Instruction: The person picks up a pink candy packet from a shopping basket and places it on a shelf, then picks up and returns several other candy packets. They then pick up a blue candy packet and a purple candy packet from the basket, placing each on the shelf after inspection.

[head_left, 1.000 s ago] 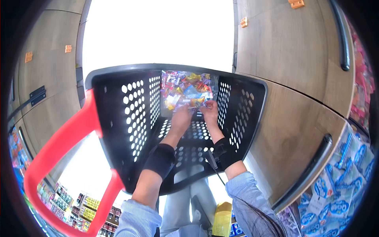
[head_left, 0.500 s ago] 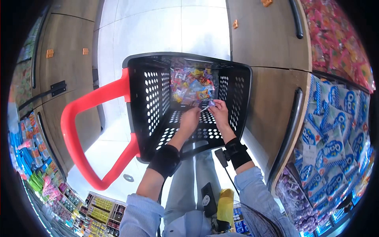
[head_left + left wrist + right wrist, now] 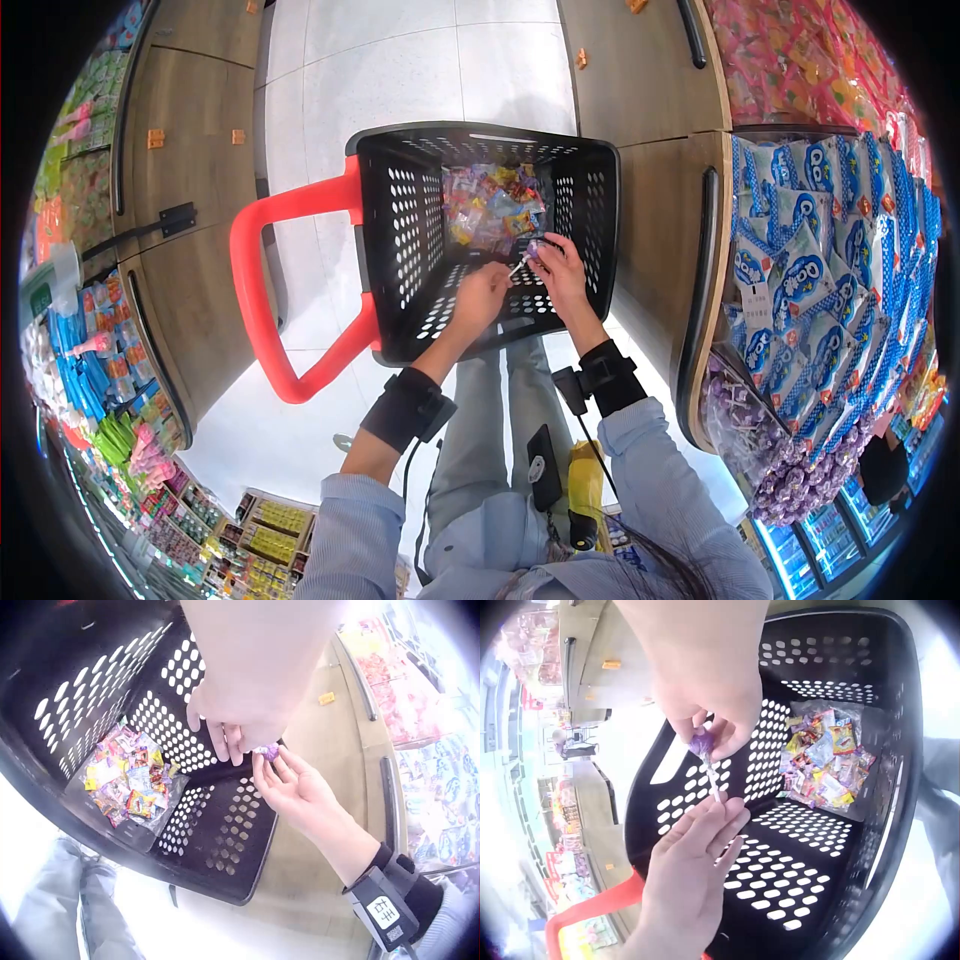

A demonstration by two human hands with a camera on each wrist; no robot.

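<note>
A lollipop (image 3: 702, 744) with a purple wrapper and a white stick is held over a black shopping basket (image 3: 400, 300). My right hand (image 3: 563, 275) pinches its wrapped head between thumb and fingers. Lower down, my left hand (image 3: 482, 295) pinches the end of the white stick, as the right wrist view shows. A clear bag of mixed wrapped sweets (image 3: 492, 205) lies at the bottom of the basket. In the left wrist view the purple head (image 3: 268, 752) shows at my right fingertips, while my left hand hides most of the stick.
The basket's red handle (image 3: 250, 300) juts out to the left. Wooden cabinets (image 3: 655, 220) flank the aisle. On the right, blue-and-white packets (image 3: 800, 270) sit above a heap of purple-wrapped lollipops (image 3: 800, 480); packaged goods (image 3: 95, 350) fill the left side.
Both hands have risen from near the sweets bag and come away from it, bringing the lollipop into clearer sight. The head view has shifted, so the basket appears smaller and farther right.
</note>
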